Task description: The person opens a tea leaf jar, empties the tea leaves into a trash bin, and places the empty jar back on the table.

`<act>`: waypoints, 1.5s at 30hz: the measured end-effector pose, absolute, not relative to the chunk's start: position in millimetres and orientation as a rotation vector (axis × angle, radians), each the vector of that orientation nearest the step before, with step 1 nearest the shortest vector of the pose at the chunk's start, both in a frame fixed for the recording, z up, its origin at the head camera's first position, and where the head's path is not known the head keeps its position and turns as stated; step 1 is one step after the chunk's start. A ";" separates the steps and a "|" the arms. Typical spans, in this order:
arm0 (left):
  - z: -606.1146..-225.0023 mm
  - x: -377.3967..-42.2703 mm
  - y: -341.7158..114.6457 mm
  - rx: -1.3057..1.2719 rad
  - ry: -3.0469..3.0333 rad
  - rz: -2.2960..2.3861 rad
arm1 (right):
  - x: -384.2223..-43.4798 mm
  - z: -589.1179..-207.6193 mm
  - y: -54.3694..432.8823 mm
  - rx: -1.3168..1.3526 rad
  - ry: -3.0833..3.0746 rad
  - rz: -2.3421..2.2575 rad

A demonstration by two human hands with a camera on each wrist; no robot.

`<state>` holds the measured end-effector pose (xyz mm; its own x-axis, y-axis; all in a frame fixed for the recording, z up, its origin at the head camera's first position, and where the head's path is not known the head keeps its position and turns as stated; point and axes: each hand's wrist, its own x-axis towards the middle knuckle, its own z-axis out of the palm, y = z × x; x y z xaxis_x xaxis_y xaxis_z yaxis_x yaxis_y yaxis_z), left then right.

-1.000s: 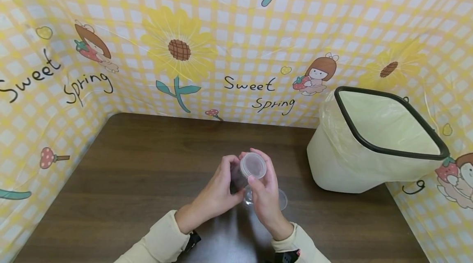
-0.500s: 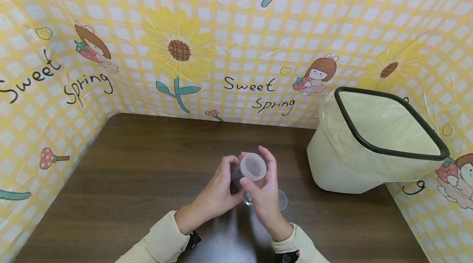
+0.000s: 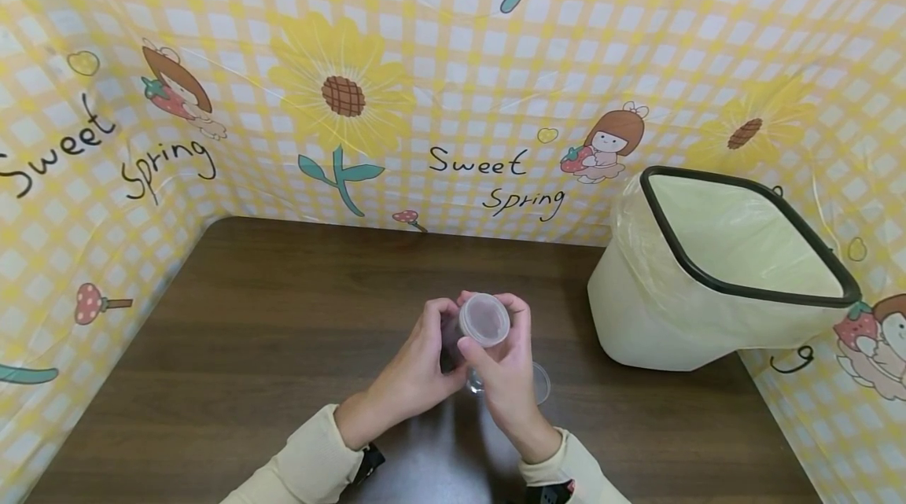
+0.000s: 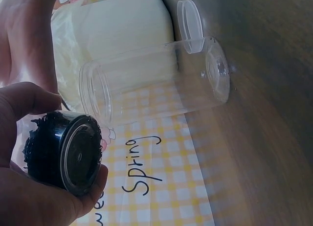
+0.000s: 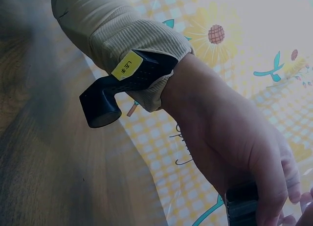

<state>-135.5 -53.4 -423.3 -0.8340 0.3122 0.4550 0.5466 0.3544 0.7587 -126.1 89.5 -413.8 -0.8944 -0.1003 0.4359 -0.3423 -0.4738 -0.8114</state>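
Both hands work left of the bin, on its near side, raised over the wooden table (image 3: 283, 307). Left hand (image 3: 410, 377): gripping the body of a capped jar (image 4: 54, 147), thumb and fingers curled about its lower part. Right hand (image 3: 508, 388): thumb and fingers curled round the fitted lid (image 3: 484, 320), at the jar's upper end.

Containers:
– Capped jar: left of the bin, held clear of the table, tilted. Contents: black material at the base end, ragged along its edge; amount not readable through the hands.
– Clear jar (image 4: 146, 84): upright on the table, left of the bin and under the hands; bin and checked cloth (image 4: 161, 162) show through its wall.
– Loose lid (image 4: 190, 26): flat on the table beside the clear jar, on the side toward the bin.
– Bin (image 3: 637, 323): cream, black rim, pale liner (image 3: 736, 240) visible inside.
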 end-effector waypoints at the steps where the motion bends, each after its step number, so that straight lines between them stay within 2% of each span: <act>1: -423.3 -135.6 -53.3 -0.771 -2.387 -1.474 | -125.9 -413.7 89.5 0.658 -1.524 2.493; 16: -423.8 -134.6 -53.0 -0.767 -2.386 -1.491 | -127.4 -414.5 93.4 0.794 -1.535 2.434; 45: -424.1 -134.9 -53.1 -0.783 -2.374 -1.470 | -127.4 -415.5 92.2 0.728 -1.499 2.496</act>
